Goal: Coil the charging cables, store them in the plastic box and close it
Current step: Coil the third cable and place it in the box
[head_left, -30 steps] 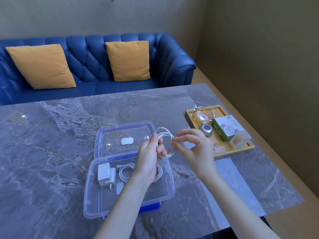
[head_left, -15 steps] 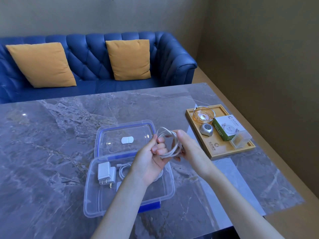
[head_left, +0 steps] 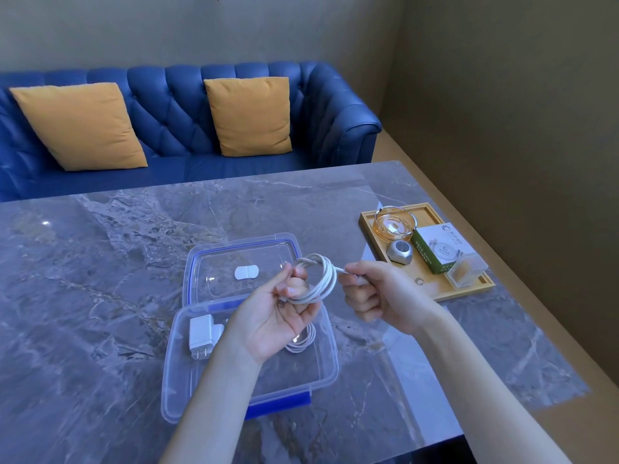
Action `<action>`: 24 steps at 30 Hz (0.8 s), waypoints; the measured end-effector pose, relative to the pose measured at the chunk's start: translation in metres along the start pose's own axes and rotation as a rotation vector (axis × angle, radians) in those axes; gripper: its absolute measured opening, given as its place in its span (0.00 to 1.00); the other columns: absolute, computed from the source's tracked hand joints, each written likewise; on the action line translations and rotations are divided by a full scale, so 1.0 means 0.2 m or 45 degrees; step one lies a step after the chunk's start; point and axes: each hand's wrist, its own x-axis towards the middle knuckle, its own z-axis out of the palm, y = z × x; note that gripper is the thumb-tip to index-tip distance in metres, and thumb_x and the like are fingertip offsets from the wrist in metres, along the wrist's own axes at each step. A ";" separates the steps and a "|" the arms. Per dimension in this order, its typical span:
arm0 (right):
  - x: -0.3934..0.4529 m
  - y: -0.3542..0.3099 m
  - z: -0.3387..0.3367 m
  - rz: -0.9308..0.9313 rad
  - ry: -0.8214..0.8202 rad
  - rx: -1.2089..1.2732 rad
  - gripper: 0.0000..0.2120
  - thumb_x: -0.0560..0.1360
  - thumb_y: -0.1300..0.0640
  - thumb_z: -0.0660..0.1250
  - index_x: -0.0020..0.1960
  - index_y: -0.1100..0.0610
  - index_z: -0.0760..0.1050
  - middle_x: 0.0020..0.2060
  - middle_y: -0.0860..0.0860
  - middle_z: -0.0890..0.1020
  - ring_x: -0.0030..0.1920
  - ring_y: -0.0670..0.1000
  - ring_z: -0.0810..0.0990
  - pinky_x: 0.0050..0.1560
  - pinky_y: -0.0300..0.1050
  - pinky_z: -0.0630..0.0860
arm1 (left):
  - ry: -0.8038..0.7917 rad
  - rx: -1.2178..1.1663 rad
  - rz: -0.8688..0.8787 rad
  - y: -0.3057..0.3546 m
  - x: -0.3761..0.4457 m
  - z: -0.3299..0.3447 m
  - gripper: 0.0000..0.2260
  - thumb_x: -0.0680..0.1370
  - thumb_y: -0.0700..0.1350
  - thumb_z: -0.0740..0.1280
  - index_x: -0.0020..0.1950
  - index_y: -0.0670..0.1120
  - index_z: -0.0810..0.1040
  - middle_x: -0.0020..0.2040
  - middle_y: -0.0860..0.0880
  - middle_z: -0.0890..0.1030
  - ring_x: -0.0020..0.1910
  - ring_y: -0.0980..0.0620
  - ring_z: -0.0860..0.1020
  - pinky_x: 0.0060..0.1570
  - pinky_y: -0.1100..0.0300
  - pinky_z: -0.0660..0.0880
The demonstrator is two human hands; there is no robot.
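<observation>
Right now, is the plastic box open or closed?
Open. The plastic box has no cover on it; its lid lies flat on the table just behind it, and a white charger shows inside.

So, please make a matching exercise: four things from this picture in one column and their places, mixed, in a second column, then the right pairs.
Things:
1. white charger plug
2. coiled white cable
3. glass ashtray
4. clear lid

Places:
A. on the wooden tray
B. flat on the table, behind the plastic box
C. held between the left hand and right hand
D. inside the plastic box, at its left

Pairs: 1-D, 2-C, 3-A, 4-B
</observation>
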 end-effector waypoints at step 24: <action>0.08 0.19 0.12 -0.188 0.528 -0.477 0.12 0.77 0.51 0.59 0.43 0.56 0.77 0.29 0.45 0.78 0.33 0.44 0.73 0.33 0.32 0.69 | 0.482 0.989 0.709 -0.15 0.09 -0.18 0.17 0.81 0.47 0.54 0.34 0.45 0.72 0.30 0.50 0.74 0.37 0.49 0.73 0.47 0.52 0.73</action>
